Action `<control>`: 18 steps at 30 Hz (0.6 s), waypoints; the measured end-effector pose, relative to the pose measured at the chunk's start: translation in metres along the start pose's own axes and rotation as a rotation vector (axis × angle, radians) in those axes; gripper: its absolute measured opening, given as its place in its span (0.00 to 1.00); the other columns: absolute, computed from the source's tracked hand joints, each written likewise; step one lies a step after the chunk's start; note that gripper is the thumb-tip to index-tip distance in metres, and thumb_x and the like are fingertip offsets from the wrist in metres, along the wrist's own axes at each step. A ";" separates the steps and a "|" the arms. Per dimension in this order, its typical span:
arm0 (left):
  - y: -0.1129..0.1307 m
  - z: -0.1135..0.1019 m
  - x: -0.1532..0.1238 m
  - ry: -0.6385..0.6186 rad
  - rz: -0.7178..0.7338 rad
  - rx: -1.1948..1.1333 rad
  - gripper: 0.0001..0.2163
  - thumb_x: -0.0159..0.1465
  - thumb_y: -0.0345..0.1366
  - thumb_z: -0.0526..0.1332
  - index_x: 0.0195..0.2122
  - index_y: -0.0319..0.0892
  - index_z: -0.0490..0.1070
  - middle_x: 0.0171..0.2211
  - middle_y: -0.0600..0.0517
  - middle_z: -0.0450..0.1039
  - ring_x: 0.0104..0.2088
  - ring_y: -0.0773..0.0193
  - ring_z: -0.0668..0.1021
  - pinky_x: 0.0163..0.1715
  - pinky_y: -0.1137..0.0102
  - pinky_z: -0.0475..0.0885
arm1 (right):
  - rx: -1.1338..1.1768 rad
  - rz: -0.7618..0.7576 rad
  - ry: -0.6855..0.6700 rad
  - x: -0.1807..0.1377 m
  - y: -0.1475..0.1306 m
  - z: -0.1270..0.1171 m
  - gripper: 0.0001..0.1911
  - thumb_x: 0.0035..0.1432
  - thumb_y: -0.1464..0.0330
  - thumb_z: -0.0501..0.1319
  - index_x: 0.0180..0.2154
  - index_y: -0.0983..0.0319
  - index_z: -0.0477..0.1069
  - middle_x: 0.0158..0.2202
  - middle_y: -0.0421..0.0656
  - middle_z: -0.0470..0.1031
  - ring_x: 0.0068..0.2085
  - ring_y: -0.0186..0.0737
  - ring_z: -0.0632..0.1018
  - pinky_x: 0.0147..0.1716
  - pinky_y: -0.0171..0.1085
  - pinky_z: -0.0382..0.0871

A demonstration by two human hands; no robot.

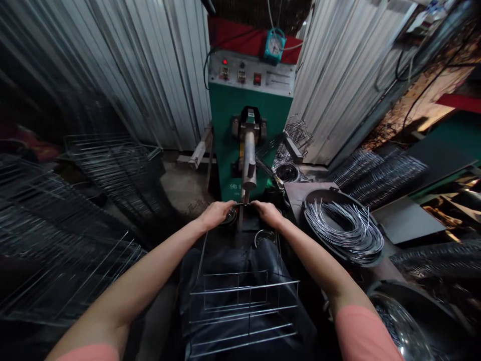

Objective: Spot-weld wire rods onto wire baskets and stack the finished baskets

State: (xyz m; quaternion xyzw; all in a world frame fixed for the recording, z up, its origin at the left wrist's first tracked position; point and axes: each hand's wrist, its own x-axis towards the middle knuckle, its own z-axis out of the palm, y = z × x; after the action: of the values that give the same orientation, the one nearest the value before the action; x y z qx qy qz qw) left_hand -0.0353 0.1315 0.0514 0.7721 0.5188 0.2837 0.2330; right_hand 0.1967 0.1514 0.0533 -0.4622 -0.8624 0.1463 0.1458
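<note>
A wire rack point(244, 288) of thin metal rods extends from over my lap toward the green spot-welding machine point(225, 115). My left hand point(217, 214) is closed, thumb and fingers pinching the rack's far end from the left. From the right, my right hand point(267, 212) pinches the same end. Between my fingertips a short stretch of thin wire lies just under the machine's upper electrode arm point(248, 160). How the wire meets the electrode tip is too small to tell.
To the right, a round pan point(332, 193) holds a coil of cut wires point(345, 233). Finished-looking wire racks point(112, 160) are stacked at left. A small teal clock point(275, 46) stands on the machine. Corrugated metal walls point(169, 65) stand behind.
</note>
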 end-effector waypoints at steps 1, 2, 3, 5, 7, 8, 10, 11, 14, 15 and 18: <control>0.001 0.000 0.000 -0.001 -0.001 0.000 0.12 0.58 0.32 0.57 0.40 0.50 0.75 0.29 0.51 0.76 0.30 0.60 0.76 0.31 0.72 0.63 | 0.002 0.004 0.003 0.000 0.000 0.000 0.16 0.63 0.72 0.51 0.50 0.59 0.68 0.43 0.45 0.77 0.43 0.42 0.77 0.39 0.33 0.68; 0.002 0.001 0.000 -0.001 0.001 -0.010 0.11 0.58 0.32 0.57 0.40 0.50 0.75 0.29 0.51 0.76 0.31 0.60 0.77 0.31 0.72 0.64 | 0.004 0.007 0.004 -0.001 0.000 -0.001 0.16 0.63 0.72 0.51 0.50 0.59 0.68 0.43 0.46 0.77 0.43 0.42 0.77 0.39 0.34 0.68; 0.003 0.001 0.000 -0.002 0.005 -0.025 0.11 0.57 0.32 0.57 0.39 0.50 0.75 0.29 0.51 0.76 0.31 0.60 0.77 0.32 0.72 0.64 | 0.006 0.008 0.005 -0.002 0.000 -0.002 0.16 0.63 0.72 0.51 0.50 0.59 0.68 0.43 0.46 0.77 0.44 0.43 0.77 0.39 0.34 0.68; 0.005 0.001 0.000 -0.009 0.015 -0.036 0.11 0.57 0.31 0.57 0.39 0.50 0.74 0.29 0.51 0.77 0.31 0.60 0.77 0.32 0.72 0.64 | 0.011 0.008 0.003 -0.003 0.000 -0.002 0.15 0.63 0.72 0.51 0.50 0.59 0.68 0.43 0.46 0.77 0.44 0.44 0.77 0.40 0.35 0.68; 0.007 0.000 0.000 -0.024 0.024 0.004 0.11 0.59 0.32 0.56 0.40 0.50 0.74 0.29 0.51 0.77 0.31 0.59 0.77 0.32 0.72 0.64 | 0.011 0.010 -0.004 -0.004 0.000 -0.003 0.15 0.63 0.71 0.51 0.50 0.59 0.68 0.43 0.46 0.77 0.44 0.45 0.77 0.39 0.35 0.68; 0.007 0.000 0.000 -0.035 0.026 0.037 0.11 0.60 0.32 0.55 0.40 0.49 0.74 0.29 0.50 0.77 0.31 0.59 0.77 0.31 0.72 0.64 | 0.010 0.010 -0.007 -0.004 0.000 -0.003 0.15 0.63 0.71 0.51 0.50 0.59 0.68 0.43 0.46 0.77 0.44 0.44 0.78 0.39 0.35 0.68; 0.008 -0.001 0.000 -0.061 0.028 0.098 0.12 0.61 0.33 0.53 0.41 0.48 0.73 0.30 0.49 0.77 0.32 0.59 0.77 0.31 0.72 0.64 | 0.010 0.012 -0.007 -0.004 0.001 -0.003 0.15 0.64 0.70 0.50 0.49 0.58 0.68 0.42 0.46 0.77 0.43 0.44 0.78 0.38 0.34 0.68; 0.009 -0.002 0.000 -0.074 0.029 0.119 0.12 0.62 0.33 0.52 0.42 0.48 0.73 0.30 0.49 0.77 0.32 0.59 0.77 0.31 0.72 0.64 | 0.011 0.015 -0.006 -0.004 0.001 -0.003 0.15 0.64 0.70 0.50 0.49 0.58 0.68 0.42 0.45 0.77 0.43 0.43 0.78 0.38 0.34 0.68; 0.009 -0.004 0.001 -0.110 0.031 0.155 0.12 0.63 0.34 0.51 0.41 0.48 0.72 0.30 0.50 0.76 0.31 0.61 0.77 0.30 0.73 0.63 | 0.027 0.027 -0.013 -0.003 0.000 -0.004 0.14 0.64 0.70 0.51 0.49 0.58 0.69 0.42 0.45 0.78 0.43 0.43 0.78 0.38 0.33 0.67; 0.010 -0.005 0.001 -0.121 0.030 0.158 0.12 0.63 0.35 0.50 0.42 0.47 0.72 0.30 0.51 0.76 0.31 0.62 0.77 0.30 0.73 0.63 | 0.033 0.035 -0.019 -0.003 -0.001 -0.005 0.14 0.63 0.70 0.51 0.49 0.58 0.69 0.42 0.45 0.78 0.43 0.43 0.78 0.38 0.33 0.67; 0.010 -0.006 0.002 -0.157 0.028 0.146 0.13 0.64 0.36 0.49 0.43 0.47 0.71 0.30 0.52 0.76 0.31 0.64 0.76 0.31 0.74 0.64 | 0.063 0.051 -0.029 -0.004 -0.004 -0.007 0.13 0.63 0.69 0.52 0.47 0.59 0.70 0.41 0.45 0.78 0.41 0.42 0.78 0.36 0.32 0.67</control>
State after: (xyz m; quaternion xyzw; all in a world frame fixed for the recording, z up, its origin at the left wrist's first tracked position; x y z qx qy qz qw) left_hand -0.0321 0.1305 0.0626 0.8139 0.5077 0.1869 0.2119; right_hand 0.1985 0.1473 0.0605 -0.4772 -0.8473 0.1834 0.1441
